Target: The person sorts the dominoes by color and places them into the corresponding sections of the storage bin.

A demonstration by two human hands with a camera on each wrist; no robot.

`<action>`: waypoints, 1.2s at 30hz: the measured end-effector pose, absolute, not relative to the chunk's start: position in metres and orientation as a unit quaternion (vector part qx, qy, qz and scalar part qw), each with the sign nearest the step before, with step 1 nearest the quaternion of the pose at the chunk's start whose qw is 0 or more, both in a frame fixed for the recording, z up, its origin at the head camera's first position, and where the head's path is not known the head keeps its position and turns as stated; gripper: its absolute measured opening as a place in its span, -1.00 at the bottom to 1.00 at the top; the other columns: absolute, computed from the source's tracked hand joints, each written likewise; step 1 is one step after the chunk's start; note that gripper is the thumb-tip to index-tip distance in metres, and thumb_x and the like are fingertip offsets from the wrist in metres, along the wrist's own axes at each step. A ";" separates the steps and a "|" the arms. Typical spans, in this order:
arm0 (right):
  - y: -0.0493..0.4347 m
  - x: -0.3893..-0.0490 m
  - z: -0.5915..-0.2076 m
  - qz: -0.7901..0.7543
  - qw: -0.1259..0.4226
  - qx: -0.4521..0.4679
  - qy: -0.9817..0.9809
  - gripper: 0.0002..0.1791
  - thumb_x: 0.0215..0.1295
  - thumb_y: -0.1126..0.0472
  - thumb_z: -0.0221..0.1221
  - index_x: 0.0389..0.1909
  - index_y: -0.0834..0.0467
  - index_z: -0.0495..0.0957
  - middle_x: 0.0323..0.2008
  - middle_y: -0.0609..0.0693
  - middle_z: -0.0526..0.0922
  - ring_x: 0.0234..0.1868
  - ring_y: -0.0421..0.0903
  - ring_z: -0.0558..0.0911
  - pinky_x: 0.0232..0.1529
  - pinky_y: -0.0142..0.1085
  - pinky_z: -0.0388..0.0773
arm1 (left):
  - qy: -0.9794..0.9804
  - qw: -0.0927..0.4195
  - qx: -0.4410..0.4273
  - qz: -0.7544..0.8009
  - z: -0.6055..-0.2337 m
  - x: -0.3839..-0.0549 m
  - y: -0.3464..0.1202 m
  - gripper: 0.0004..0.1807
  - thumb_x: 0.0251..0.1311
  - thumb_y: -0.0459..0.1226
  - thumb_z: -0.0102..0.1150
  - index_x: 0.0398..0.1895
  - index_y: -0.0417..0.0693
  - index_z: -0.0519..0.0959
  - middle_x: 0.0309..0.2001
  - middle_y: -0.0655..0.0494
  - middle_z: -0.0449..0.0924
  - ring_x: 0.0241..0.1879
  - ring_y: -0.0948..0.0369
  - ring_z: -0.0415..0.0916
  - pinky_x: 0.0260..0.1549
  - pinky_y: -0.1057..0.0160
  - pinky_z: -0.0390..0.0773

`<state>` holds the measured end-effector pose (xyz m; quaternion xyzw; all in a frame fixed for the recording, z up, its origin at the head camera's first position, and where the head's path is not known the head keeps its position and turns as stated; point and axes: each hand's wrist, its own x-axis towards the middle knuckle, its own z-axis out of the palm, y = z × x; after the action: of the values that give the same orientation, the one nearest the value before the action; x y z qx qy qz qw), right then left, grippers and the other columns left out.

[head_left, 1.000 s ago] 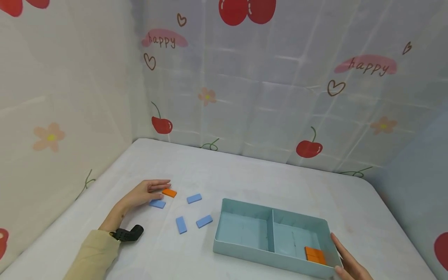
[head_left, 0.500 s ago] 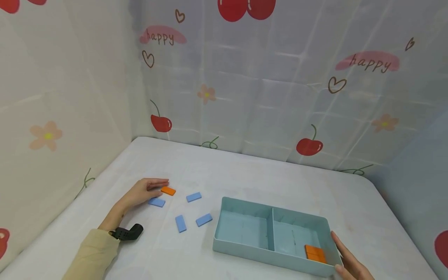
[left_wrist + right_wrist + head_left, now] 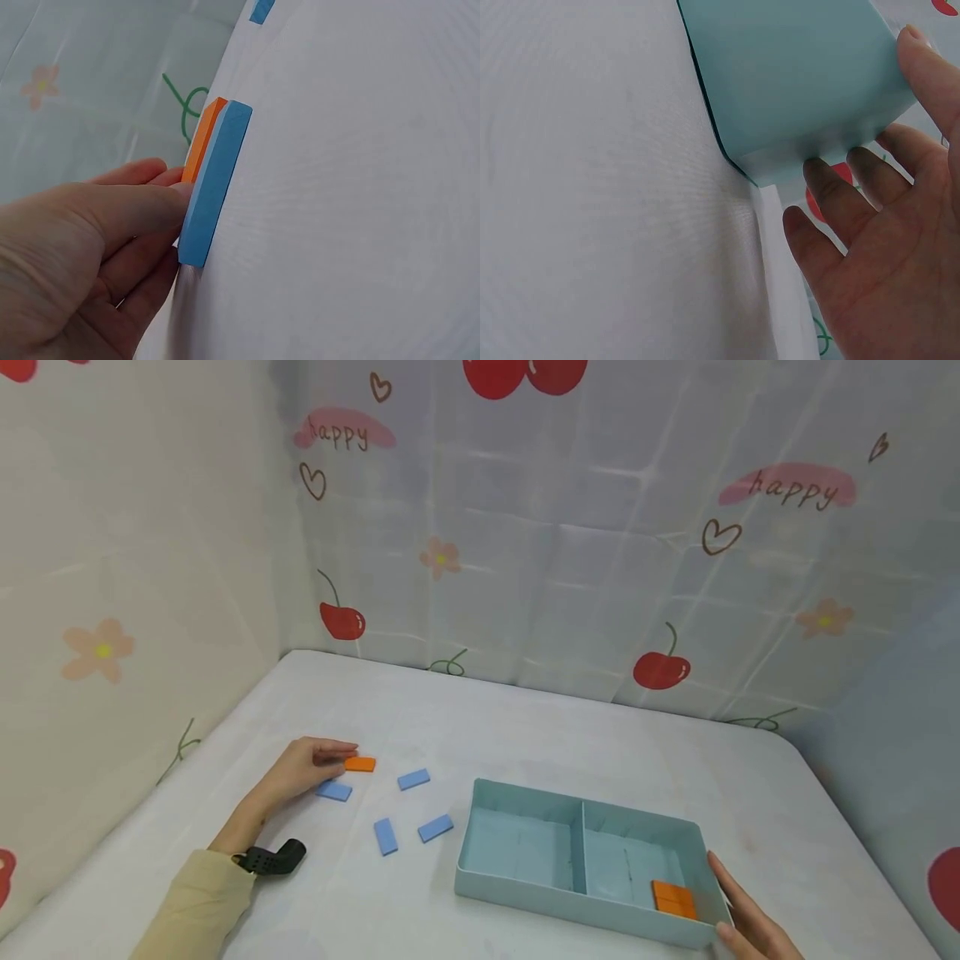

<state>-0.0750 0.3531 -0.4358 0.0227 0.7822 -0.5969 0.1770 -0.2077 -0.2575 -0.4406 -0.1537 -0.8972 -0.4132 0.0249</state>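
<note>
At the left of the table, my left hand (image 3: 306, 765) pinches the left end of a small orange tile (image 3: 361, 764) between thumb and fingers. Just in front of that hand lies a blue tile (image 3: 333, 790); it partly covers the orange tile (image 3: 202, 142) in the left wrist view. My right hand (image 3: 752, 914) rests against the right end of a pale teal two-compartment box (image 3: 592, 906). Its thumb is at the near corner and its fingers, fairly straight, touch the end wall. Orange tiles (image 3: 674, 900) lie together in the right compartment's near right corner.
More blue tiles lie loose between the left hand and the box: one farther back (image 3: 413, 779), and two nearer tiles, a left one (image 3: 386, 837) and a right one (image 3: 436, 828). A divider (image 3: 578, 847) splits the box. Printed curtains stand behind and beside the white table.
The orange tile at my left hand has turned slightly, and the fingers have closed in on its left end. The right hand and box stay put; the head view shifts a little.
</note>
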 end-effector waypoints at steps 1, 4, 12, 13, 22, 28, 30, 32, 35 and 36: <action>0.353 -0.075 -0.435 -0.591 0.174 0.016 0.787 -0.18 0.46 0.04 -0.09 0.44 0.20 -0.40 0.41 0.24 -0.46 0.30 0.47 -0.26 0.10 0.36 -0.02 | -0.899 0.030 -0.156 -0.409 -0.440 -0.208 -0.257 -0.63 0.09 -0.51 0.23 0.02 -0.30 0.57 -0.06 -0.05 0.61 0.00 -0.03 0.49 -0.03 -0.02 0.45; 0.353 -0.074 -0.434 -0.568 0.153 -0.003 0.809 -0.23 0.48 0.10 -0.10 0.45 0.24 -0.35 0.41 0.28 -0.40 0.29 0.49 -0.21 0.11 0.31 0.01 | -0.904 0.040 -0.156 -0.395 -0.438 -0.208 -0.255 -0.63 0.07 -0.53 0.23 0.00 -0.31 0.58 -0.07 -0.07 0.61 0.00 -0.04 0.49 -0.04 -0.01 0.46; 0.352 -0.070 -0.430 -0.546 0.128 -0.010 0.828 -0.24 0.47 0.14 -0.08 0.44 0.30 -0.31 0.40 0.32 -0.36 0.27 0.50 -0.15 0.10 0.21 0.04 | -0.906 0.051 -0.147 -0.395 -0.434 -0.208 -0.249 -0.68 0.07 -0.55 0.22 -0.05 -0.31 0.61 -0.23 0.02 0.66 -0.14 0.03 0.58 -0.12 0.05 0.52; 0.352 -0.069 -0.430 -0.547 0.128 -0.007 0.827 -0.24 0.47 0.13 -0.08 0.44 0.30 -0.31 0.40 0.32 -0.35 0.28 0.50 -0.15 0.10 0.21 0.05 | -0.906 0.052 -0.147 -0.394 -0.434 -0.208 -0.249 -0.69 0.07 -0.54 0.23 -0.07 -0.31 0.61 -0.25 0.04 0.67 -0.15 0.04 0.58 -0.12 0.05 0.53; 0.347 -0.070 -0.425 -0.508 0.112 -0.026 0.854 -0.23 0.44 0.12 -0.02 0.44 0.30 -0.23 0.42 0.26 -0.24 0.35 0.32 -0.11 0.14 -0.13 0.24 | -0.902 0.049 -0.134 -0.407 -0.428 -0.201 -0.251 -0.78 0.07 -0.46 0.28 -0.17 -0.26 0.65 -0.33 0.10 0.68 -0.26 0.18 0.62 -0.20 0.17 0.57; 0.344 -0.073 -0.426 -0.516 0.105 -0.044 0.849 -0.25 0.44 0.13 -0.02 0.44 0.29 -0.20 0.42 0.22 -0.22 0.31 -0.40 -0.09 0.00 -0.57 0.14 | -0.895 0.049 -0.112 -0.429 -0.416 -0.196 -0.248 -0.78 0.06 -0.44 0.30 -0.18 -0.27 0.65 -0.33 0.06 0.68 -0.27 0.17 0.63 -0.23 0.27 0.57; 0.344 -0.072 -0.426 -0.516 0.108 -0.041 0.849 -0.24 0.44 0.13 -0.02 0.44 0.30 -0.21 0.42 0.23 -0.23 0.39 -0.15 -0.12 0.00 -0.58 0.15 | -0.887 0.047 -0.109 -0.447 -0.409 -0.195 -0.243 -0.77 0.06 -0.43 0.31 -0.17 -0.29 0.64 -0.32 0.03 0.68 -0.26 0.14 0.64 -0.23 0.29 0.57; 0.345 -0.072 -0.425 -0.509 0.110 -0.034 0.853 -0.24 0.44 0.12 -0.02 0.44 0.30 -0.22 0.42 0.25 -0.23 0.38 0.21 -0.14 0.07 -0.46 0.24 | -0.876 0.043 -0.107 -0.468 -0.402 -0.194 -0.235 -0.75 0.06 -0.40 0.32 -0.16 -0.31 0.63 -0.30 0.00 0.68 -0.26 0.13 0.64 -0.23 0.30 0.57; 0.347 -0.070 -0.425 -0.502 0.111 -0.029 0.857 -0.24 0.45 0.12 -0.04 0.44 0.31 -0.23 0.41 0.29 -0.24 0.31 0.40 -0.10 0.13 -0.23 0.30 | -0.862 0.032 -0.104 -0.494 -0.390 -0.191 -0.221 -0.73 0.08 -0.37 0.32 -0.14 -0.32 0.63 -0.28 -0.02 0.67 -0.24 0.13 0.63 -0.21 0.30 0.56; 0.347 -0.070 -0.425 -0.498 0.109 -0.029 0.860 -0.24 0.45 0.13 -0.04 0.44 0.31 -0.23 0.41 0.30 -0.23 0.31 0.42 -0.08 0.13 -0.21 0.31 | -0.859 0.029 -0.100 -0.502 -0.385 -0.189 -0.215 -0.73 0.08 -0.36 0.32 -0.14 -0.31 0.63 -0.27 -0.02 0.68 -0.23 0.14 0.63 -0.20 0.30 0.56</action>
<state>-0.0701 0.3472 -0.4253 -0.0294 0.8598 -0.4979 0.1089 -0.1894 -0.2153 -0.3854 -0.1000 -0.8587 -0.5017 0.0290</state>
